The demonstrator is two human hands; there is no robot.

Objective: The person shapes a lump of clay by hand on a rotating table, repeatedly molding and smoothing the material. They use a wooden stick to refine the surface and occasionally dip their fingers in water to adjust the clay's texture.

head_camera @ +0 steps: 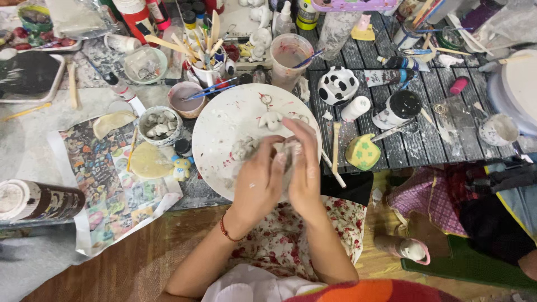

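The surface [442,100] is a low, dark slatted top smeared with white residue, its left part covered by printed paper [100,184]. Below it lies a brown wooden floor [128,268]. Lighting is even, without hard shadows.

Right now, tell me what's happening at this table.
A person works a lump of pale clay between both hands: the left hand and right hand are pressed together around it, over a large white plate. A small clay figure and another grey clay piece lie on the plate. Around it stand a cup of brushes, a bowl of clay bits and a cow-patterned pot.
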